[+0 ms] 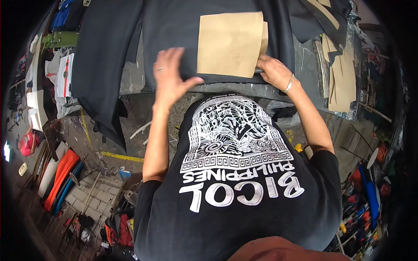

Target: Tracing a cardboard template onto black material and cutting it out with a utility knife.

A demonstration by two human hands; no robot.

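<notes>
A tan paper or card sheet [230, 45] lies on black sheet material [174, 26] that looks like leather or vinyl. Behind its right edge a second tan piece [264, 41] peeks out. My right hand [275, 75] is closed at the sheet's lower right corner, its fingertips partly hidden there. A short dark object [258, 70] shows at those fingers, too little of it to name. Over the black material, left of the tan sheet, my left hand [170, 80] is raised with fingers spread and holds nothing; its fingers are a little blurred.
Black material [102, 56] hangs over the table's front edge at left. More tan pieces [342, 82] and black scraps [305, 21] lie at right. A red-striped white item [66, 76] and a green roll [61, 40] are far left. Coloured rolls [61, 180] stand on the floor.
</notes>
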